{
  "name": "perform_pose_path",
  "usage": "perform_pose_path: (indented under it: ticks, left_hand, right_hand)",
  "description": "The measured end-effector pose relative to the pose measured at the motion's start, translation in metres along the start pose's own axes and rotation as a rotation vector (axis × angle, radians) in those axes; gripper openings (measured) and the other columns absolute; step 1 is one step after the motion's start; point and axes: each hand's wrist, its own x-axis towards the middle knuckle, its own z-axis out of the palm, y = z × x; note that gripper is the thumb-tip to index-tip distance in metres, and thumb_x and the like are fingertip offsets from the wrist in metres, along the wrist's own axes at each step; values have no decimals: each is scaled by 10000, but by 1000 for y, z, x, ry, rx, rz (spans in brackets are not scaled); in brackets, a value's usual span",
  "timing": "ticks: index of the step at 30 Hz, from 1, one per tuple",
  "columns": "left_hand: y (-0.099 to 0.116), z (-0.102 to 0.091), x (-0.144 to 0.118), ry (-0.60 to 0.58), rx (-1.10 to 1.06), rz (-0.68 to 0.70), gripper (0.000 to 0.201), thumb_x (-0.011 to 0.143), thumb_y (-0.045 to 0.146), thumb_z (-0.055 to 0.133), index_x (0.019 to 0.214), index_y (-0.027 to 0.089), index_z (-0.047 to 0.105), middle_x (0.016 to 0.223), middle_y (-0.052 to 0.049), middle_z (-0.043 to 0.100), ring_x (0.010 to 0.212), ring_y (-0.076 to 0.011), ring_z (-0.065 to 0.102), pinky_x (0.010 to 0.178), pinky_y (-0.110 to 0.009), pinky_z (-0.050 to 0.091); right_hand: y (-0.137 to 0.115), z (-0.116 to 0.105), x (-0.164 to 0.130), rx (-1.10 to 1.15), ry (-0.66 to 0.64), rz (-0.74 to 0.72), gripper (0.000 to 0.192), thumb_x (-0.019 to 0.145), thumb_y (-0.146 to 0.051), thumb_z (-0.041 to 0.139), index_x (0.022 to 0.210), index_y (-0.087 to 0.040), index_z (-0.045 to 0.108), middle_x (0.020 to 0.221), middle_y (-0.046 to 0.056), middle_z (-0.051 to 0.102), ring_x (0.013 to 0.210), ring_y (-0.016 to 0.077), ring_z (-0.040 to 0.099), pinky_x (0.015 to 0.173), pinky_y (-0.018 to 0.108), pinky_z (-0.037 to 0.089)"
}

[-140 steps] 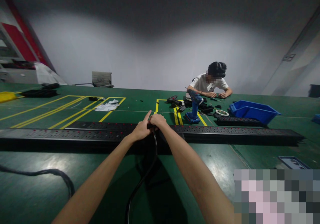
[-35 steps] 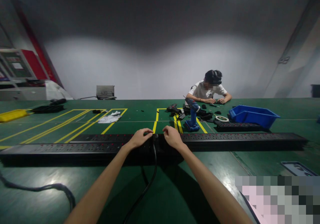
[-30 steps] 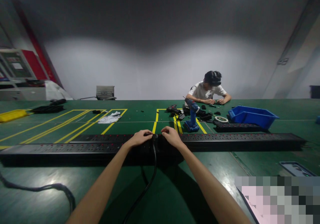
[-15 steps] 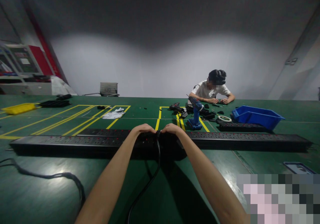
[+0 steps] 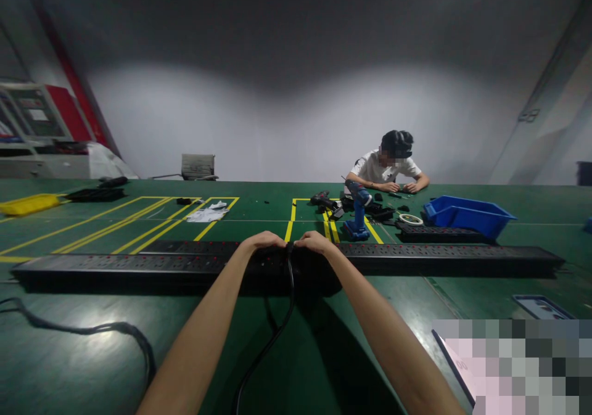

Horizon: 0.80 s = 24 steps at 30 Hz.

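Note:
My left hand (image 5: 265, 240) and my right hand (image 5: 315, 242) meet in front of me, fingertips closed around the top end of a black power cord (image 5: 291, 291). From there the cord hangs down toward me and curves off the bottom of the view. Whether it ends in a plug is hidden by my fingers. Long black power strips (image 5: 124, 270) with sockets and small red parts lie across the green table (image 5: 198, 328), left and right of my hands. Both hands are at the strips' middle, over a darker, shadowed part.
Farther right are a blue cordless drill (image 5: 356, 214), a blue bin (image 5: 469, 217), a tape roll (image 5: 411, 219) and black parts. Opposite, a person (image 5: 391, 162) leans over the table. A yellow tray (image 5: 30, 204) sits far left; another dark cable (image 5: 92, 327) lies near left.
The view has shifted slightly, so the background things appear a little farther left. Both hands stay at the cord's end, with almost no movement.

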Motion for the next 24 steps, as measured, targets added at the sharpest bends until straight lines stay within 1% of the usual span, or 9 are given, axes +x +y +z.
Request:
perform_pose_path:
  ticks: [2, 4, 7, 10, 12, 15, 20, 22, 24]
  left_hand:
    - [-5, 3, 0, 0, -29, 76, 368, 650, 397, 639, 945, 198, 732, 1067, -31, 713, 1010, -223, 623, 887, -284, 451]
    - [-10, 7, -3, 61, 10, 117, 395, 678, 436, 634, 994, 215, 721, 1112, -40, 699, 1067, -241, 601, 952, -323, 412]
    - [-14, 11, -9, 177, 174, 131, 426, 750, 528, 578, 1074, 276, 691, 1167, -24, 677, 1152, -268, 556, 1053, -408, 296]
    - [-16, 16, -14, 260, 331, 138, 414, 828, 539, 485, 1126, 309, 657, 1208, -9, 657, 1184, -259, 538, 1082, -424, 235]
    - [-16, 21, -16, 319, 392, 139, 387, 866, 493, 440, 1133, 305, 647, 1214, -13, 652, 1187, -248, 537, 1077, -411, 243]
    - [-16, 26, -16, 402, 403, 160, 358, 889, 398, 415, 1160, 286, 621, 1200, -21, 656, 1162, -231, 555, 1053, -390, 287]
    - [-16, 30, -20, 531, 383, 286, 344, 870, 216, 395, 1141, 232, 607, 1155, -30, 659, 1084, -198, 575, 991, -340, 369]
    - [-14, 32, -24, 553, 423, 346, 349, 852, 168, 387, 1105, 219, 622, 1133, -36, 660, 1078, -201, 565, 1004, -345, 358]
    - [-10, 34, -28, 540, 477, 392, 351, 836, 143, 387, 1063, 213, 645, 1119, -46, 660, 1080, -212, 554, 1014, -355, 348]
  right_hand:
    - [3, 4, -10, -38, 61, -56, 394, 813, -572, 539, 996, -257, 690, 1036, 29, 692, 1009, 239, 596, 869, 335, 379]
    - [6, 8, -19, -72, 115, -124, 375, 877, -540, 451, 1028, -270, 662, 1091, 25, 677, 1041, 231, 582, 891, 354, 348]
    - [7, 10, -26, -109, 136, -175, 310, 924, -411, 395, 1061, -273, 636, 1108, 25, 670, 1057, 216, 575, 876, 340, 329]
    - [5, 9, -29, -168, 139, -207, 297, 930, -310, 375, 1103, -268, 612, 1113, 35, 666, 1058, 211, 572, 860, 329, 316]
    - [4, 9, -30, -218, 150, -220, 303, 934, -291, 363, 1118, -259, 602, 1118, 48, 661, 1048, 220, 573, 850, 333, 313]
    - [4, 11, -33, -287, 175, -233, 317, 947, -300, 344, 1146, -245, 584, 1105, 74, 655, 1026, 231, 574, 840, 339, 312]
    - [4, 15, -34, -326, 194, -236, 325, 956, -302, 326, 1166, -234, 565, 1094, 89, 646, 1007, 234, 569, 842, 347, 308]
    - [4, 16, -34, -328, 203, -241, 320, 956, -298, 325, 1159, -234, 564, 1087, 88, 647, 998, 236, 571, 835, 349, 310]
    - [4, 16, -33, -330, 208, -245, 317, 958, -300, 326, 1158, -235, 564, 1084, 89, 647, 994, 239, 573, 829, 350, 313]
